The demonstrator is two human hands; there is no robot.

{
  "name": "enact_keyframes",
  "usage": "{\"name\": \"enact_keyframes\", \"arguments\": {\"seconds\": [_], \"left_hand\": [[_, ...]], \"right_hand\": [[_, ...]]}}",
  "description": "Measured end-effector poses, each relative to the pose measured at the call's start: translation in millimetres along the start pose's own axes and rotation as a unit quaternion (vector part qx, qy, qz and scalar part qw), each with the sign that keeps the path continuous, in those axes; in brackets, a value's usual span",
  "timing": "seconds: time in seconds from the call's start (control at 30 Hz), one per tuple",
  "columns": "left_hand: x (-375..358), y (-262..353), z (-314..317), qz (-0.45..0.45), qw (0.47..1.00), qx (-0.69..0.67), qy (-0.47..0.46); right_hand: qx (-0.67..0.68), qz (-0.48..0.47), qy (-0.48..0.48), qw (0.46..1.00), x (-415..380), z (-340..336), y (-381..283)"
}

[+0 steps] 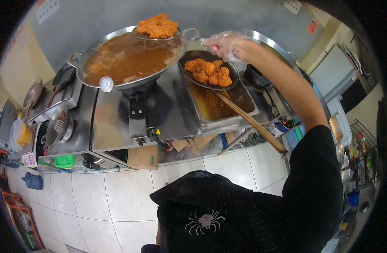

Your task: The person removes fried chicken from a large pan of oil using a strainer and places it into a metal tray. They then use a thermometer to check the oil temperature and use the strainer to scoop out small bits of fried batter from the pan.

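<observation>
Right hand, fingers closed around the skimmer at the wok's far-right rim; left-hand grip indeterminable. Tilting could drop fried chicken, splashing oil.

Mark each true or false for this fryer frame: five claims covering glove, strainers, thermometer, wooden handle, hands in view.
1. The right hand wears a clear glove. True.
2. The upper strainer is bare. False: the upper strainer holds fried food.
3. The dial thermometer is at the oil pan's near side. True.
4. The wooden handle points toward the wall. False: the wooden handle slants past the counter's front edge.
5. Both hands show. False: only the right.
</observation>
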State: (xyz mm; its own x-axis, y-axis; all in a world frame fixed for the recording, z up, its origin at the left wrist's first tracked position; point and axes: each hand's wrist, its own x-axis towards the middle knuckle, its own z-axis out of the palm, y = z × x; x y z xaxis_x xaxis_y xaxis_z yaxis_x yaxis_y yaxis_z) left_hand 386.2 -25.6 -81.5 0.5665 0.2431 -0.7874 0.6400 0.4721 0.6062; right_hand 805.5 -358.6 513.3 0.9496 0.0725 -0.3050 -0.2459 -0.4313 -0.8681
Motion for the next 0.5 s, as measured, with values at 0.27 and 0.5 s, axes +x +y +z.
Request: {"name": "enact_keyframes", "arguments": {"seconds": [0.27, 0.5], "left_hand": [[5, 36, -8, 0.062, 0.994, 0.094, 0.002], [-144, 280, 161, 0.212, 0.924, 0.179, -0.262]], "right_hand": [[-0.156, 0.028, 0.11, 0.981, -90, -83, 37], [-0.245, 0.027, 0.159, 0.956, -109, -139, 65]]}}
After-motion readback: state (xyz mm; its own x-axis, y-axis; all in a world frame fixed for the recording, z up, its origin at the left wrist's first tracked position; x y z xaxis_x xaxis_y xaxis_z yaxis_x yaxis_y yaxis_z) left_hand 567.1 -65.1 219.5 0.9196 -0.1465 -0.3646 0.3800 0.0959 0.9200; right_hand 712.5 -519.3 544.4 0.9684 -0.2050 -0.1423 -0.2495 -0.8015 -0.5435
